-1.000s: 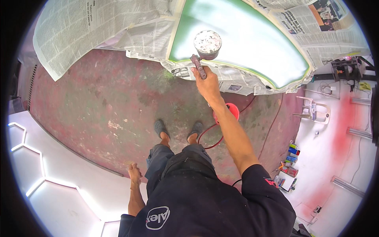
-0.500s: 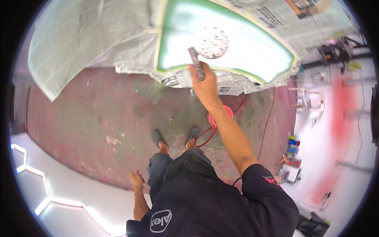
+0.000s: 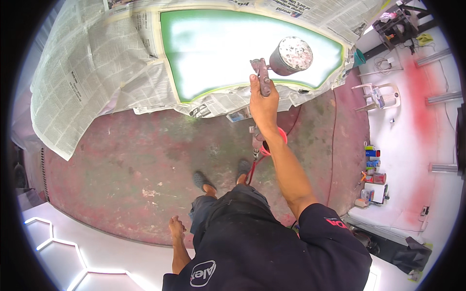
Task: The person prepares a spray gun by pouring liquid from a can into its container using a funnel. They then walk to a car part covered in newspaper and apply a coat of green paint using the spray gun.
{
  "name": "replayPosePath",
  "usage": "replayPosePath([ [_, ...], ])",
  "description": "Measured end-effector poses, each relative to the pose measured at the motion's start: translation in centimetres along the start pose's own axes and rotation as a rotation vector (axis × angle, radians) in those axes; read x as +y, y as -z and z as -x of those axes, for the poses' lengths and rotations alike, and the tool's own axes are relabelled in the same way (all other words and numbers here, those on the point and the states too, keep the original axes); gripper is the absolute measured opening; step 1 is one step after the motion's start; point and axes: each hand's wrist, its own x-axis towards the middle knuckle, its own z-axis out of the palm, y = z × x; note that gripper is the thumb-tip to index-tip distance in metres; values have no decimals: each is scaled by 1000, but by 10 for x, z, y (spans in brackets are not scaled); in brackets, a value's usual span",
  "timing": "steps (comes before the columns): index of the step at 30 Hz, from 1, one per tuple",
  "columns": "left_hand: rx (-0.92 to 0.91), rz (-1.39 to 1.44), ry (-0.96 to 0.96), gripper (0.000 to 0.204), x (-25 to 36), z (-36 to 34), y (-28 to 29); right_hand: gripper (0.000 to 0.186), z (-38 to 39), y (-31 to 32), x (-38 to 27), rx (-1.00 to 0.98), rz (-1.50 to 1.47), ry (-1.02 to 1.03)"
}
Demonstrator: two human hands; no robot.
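Hold the grey-brown metal spray gun (image 3: 262, 76), wrapped in the right hand (image 3: 264, 104), over the near edge of the white panel with green borders (image 3: 218, 53), right of its middle. Sweep parallel to the panel at even pace and gap, with the round, paint-spattered cup (image 3: 293, 56) level. Guide the thin red hose (image 3: 252, 172) on the near side, clear of the grey newspaper masking (image 3: 87, 77). Let the left hand (image 3: 177, 225) hang near left, fingers half-curled; hard to tell whether pressed together.

Two hands (image 3: 265, 105), one spray gun (image 3: 263, 77)
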Motion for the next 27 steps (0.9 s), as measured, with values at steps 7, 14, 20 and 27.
replayPosePath([
  [7,5,-15,-34,24,-1,11,-14,37,-4,-45,-20,-154,-249,-14],
  [14,64,-71,21,22,-19,17,-3,43,-2,-63,-53,-358,-272,-111],
  [20,40,-87,49,24,-18,10,0,42,-29,-25,-39,-309,-189,-151],
  [27,-17,-167,-53,23,19,0,-23,48,-65,48,-11,-144,-193,-173],
])
